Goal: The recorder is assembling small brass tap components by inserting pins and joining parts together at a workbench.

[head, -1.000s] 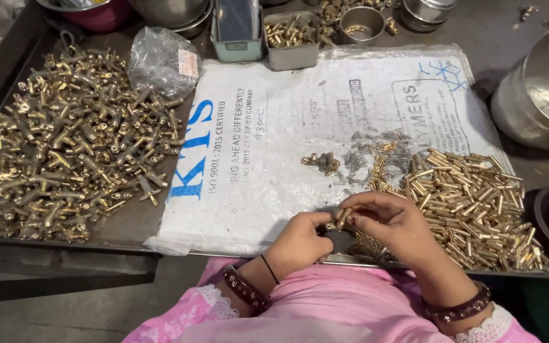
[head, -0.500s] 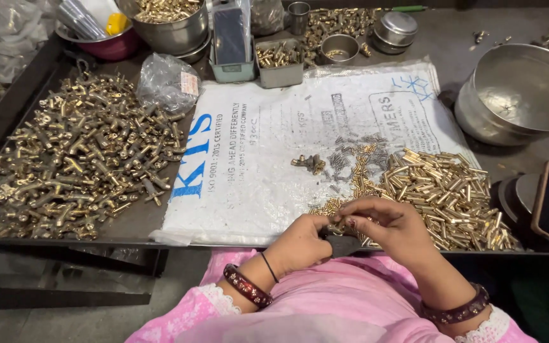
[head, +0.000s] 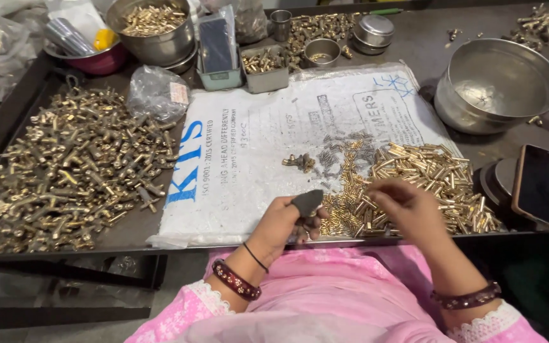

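At lower centre, the left hand grips a small dark tool, fingers curled around it. The right hand, fingers bunched together, touches the brass pins heaped on the white sack.

Small workshop: brass fittings heaped on metal worktable, steel bowls.

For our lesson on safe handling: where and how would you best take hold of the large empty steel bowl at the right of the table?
Probably grip the large empty steel bowl by its thin rolled rim at the near edge, coming from above, thumb inside and fingers outside. Its wide rounded wall offers no flat hold, it stands upright with the mouth open, and the dark phone lies close in front, so a low approach looks cramped.
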